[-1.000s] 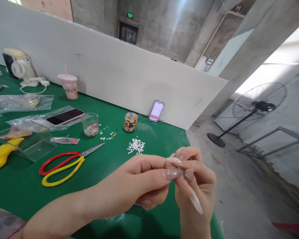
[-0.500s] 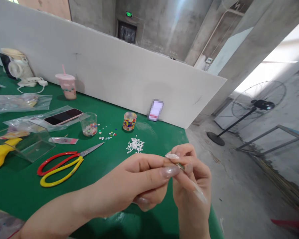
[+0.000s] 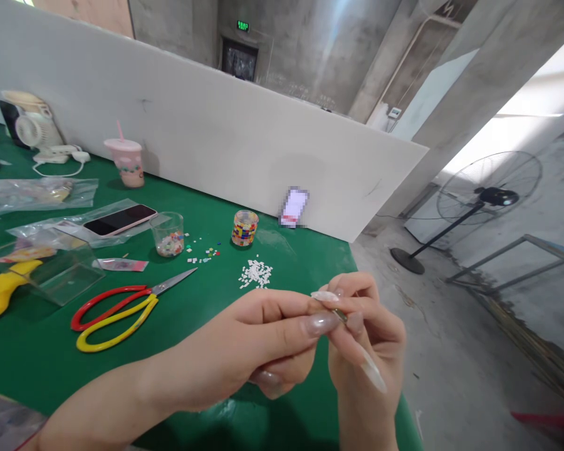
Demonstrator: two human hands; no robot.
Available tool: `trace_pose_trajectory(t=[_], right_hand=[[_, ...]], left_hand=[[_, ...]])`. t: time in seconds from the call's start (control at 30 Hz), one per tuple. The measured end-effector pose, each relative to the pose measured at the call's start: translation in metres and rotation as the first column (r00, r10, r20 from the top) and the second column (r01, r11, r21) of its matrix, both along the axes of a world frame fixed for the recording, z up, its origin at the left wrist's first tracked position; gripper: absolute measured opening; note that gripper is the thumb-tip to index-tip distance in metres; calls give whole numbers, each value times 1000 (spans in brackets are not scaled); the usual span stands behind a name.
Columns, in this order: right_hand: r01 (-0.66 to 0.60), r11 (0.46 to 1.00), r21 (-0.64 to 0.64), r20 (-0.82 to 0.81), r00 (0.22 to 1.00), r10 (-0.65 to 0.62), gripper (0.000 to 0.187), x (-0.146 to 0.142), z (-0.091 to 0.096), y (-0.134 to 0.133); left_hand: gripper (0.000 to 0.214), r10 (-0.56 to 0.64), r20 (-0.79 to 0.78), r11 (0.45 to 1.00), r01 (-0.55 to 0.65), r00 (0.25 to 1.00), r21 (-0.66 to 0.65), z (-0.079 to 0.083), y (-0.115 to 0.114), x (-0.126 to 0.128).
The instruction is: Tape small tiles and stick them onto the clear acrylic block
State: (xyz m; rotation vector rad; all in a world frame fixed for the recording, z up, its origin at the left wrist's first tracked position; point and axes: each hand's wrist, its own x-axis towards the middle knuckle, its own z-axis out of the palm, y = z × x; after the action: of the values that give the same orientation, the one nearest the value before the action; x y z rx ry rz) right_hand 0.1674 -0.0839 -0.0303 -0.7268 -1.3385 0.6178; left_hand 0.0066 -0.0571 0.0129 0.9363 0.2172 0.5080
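My left hand is closed, its thumb and forefinger pinching one end of a small shiny piece. Fingertips of my right hand close on the other side of that same piece. Most of it is hidden by the fingers, so its kind does not show. Beyond my hands lies a pile of small white tiles on the green table. Behind the pile stands a clear round jar with bands of coloured tiles around its wall. A few loose coloured tiles are scattered left of the pile.
Scissors with red and yellow handles lie left, near a clear cup of mixed bits. A phone, a clear box and a pink cup stand farther left. A white board borders the table's back.
My right hand has shifted slightly to the right and turned a little. My left hand keeps its pinch on the small piece in nearly the same place.
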Motion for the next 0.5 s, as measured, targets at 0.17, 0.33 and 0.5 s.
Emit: trace_pose_trajectory(t=[0.17,0.33,0.5], right_hand=[[27,1000,4,-16,1000,-27,13,-3,2,0],[20,998,-52,-6,1000,-20,30,-1,-3,2],[-27,999,-39,-27,999,26,34,1,-1,2]], left_hand=[[27,16,-17,1000,-16,1000,-2,0,0,1],[25,33,-35,999,-33,999,9,0,1,3],[23,1,-35,1000,0,999,13,-1,1,3]])
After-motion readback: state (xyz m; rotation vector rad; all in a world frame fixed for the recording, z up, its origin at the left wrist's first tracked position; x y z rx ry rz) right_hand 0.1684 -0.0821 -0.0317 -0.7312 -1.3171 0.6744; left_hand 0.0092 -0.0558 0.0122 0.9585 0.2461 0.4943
